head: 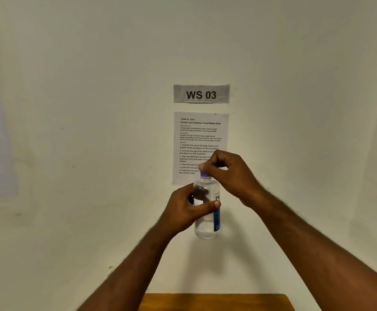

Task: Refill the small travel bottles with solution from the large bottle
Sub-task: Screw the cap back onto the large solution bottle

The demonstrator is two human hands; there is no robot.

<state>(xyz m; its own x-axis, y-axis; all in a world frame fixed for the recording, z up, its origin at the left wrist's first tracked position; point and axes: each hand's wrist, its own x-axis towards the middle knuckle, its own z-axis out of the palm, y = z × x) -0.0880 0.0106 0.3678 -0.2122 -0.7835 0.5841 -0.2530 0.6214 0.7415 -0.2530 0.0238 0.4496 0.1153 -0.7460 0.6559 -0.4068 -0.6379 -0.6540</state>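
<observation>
There is 1 view, from a wide-angle camera on the person's head, facing straight ahead at a pale wall (71,108) close in front. It looks level rather than down: the "WS 03" sign (201,94) sits mid-frame, and only a strip of wooden table (216,302) shows at the bottom edge.
</observation>
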